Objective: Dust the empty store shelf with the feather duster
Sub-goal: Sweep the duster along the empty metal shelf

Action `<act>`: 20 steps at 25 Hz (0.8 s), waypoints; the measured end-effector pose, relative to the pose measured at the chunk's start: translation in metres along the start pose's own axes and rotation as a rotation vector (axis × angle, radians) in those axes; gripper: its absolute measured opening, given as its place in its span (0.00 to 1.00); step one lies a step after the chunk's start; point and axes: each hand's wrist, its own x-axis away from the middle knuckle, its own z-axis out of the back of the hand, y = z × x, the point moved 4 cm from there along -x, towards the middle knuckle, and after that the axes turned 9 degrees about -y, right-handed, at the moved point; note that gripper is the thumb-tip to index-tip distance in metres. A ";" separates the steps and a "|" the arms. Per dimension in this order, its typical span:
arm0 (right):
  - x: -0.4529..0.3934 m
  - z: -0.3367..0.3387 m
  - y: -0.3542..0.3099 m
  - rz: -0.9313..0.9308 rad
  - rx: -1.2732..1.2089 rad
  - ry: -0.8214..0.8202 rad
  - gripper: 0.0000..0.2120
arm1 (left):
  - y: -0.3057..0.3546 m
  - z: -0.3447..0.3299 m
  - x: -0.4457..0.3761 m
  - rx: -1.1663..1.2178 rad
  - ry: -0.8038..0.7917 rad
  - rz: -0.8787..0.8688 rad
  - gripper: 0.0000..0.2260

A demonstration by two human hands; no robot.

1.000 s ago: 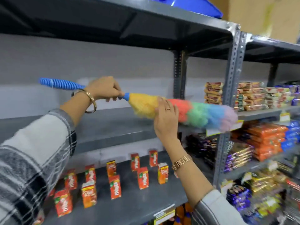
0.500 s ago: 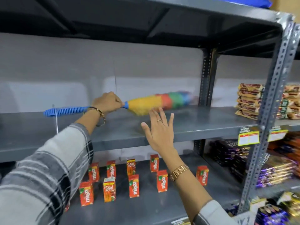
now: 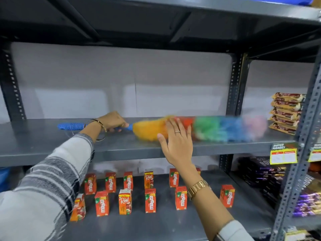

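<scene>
- Grey metal store shelf lies bare.
- Feather duster, a second ago raised, now sweeps it, blurred: dusting begun.
- Left hand clamps its handle; right hand has let go, fingers spread.

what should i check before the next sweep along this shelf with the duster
1. Grip on handle: left hand is closed round the blue handle of the feather duster: ok.
2. Head contact: the feathers lie low on the empty shelf, but motion blur hides whether they touch: cannot tell.
3. Right hand out of the path: it is open in front of the orange feathers, in the way of a sweep back: not ok.
4. Room at the far end: the pink tip is close to the stacked snack packets; it may nudge them: not ok.
5. Left stretch of shelf bare of goods: ok.
6. Juice cartons on the shelf below stand upright, clear of the duster: ok.
</scene>
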 end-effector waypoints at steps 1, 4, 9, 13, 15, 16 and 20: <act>0.001 0.000 0.000 0.005 0.004 -0.008 0.27 | -0.005 0.000 0.005 -0.059 0.005 0.040 0.18; 0.001 0.000 0.001 0.002 0.019 -0.054 0.28 | 0.001 0.020 0.011 -0.229 0.327 0.102 0.11; -0.001 0.000 -0.001 0.005 0.022 -0.079 0.23 | -0.012 0.045 0.038 -0.151 0.247 0.055 0.17; -0.001 -0.001 -0.011 0.025 0.029 -0.065 0.20 | -0.031 0.040 0.059 -0.274 0.139 0.150 0.15; -0.001 -0.002 -0.021 0.048 0.019 -0.080 0.20 | -0.022 0.051 0.060 -0.267 0.335 0.155 0.11; -0.002 -0.003 -0.028 0.067 0.010 -0.084 0.20 | -0.020 0.057 0.061 -0.246 0.398 0.144 0.11; -0.007 -0.008 -0.054 0.122 -0.093 -0.071 0.20 | -0.058 0.064 0.079 -0.059 0.144 0.178 0.19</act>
